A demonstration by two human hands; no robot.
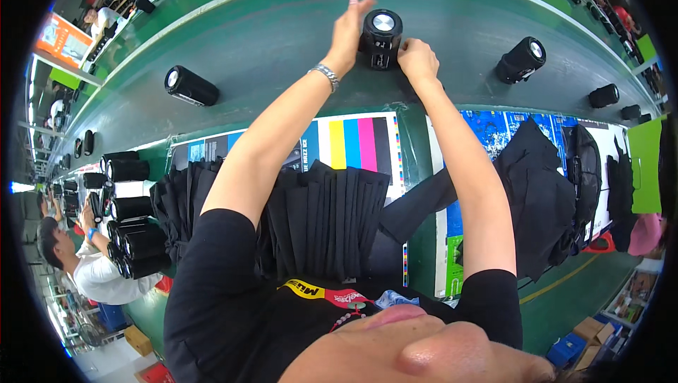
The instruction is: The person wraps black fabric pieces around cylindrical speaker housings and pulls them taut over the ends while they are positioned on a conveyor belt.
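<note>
A black cylindrical speaker (382,40) with a silver round end stands on the dark conveyor belt (282,65), at arm's length. My left hand (346,36) is open at its left side, fingers stretched upward and the tips slightly blurred. On the right, my right hand (418,60) has its fingers curled closed against the speaker's lower side. Its fingertips are partly hidden there. Nearer to me, folded black cloth sleeves (321,213) lie in a dense row under my left arm. Another black cloth piece (417,203) lies between my arms.
More speakers lie on the belt, one to the left (191,86) and one to the right (521,60). Stacked speakers (138,238) fill the left side, near a co-worker in white (106,270). A black cloth pile (537,199) sits right, beside a green panel (646,164).
</note>
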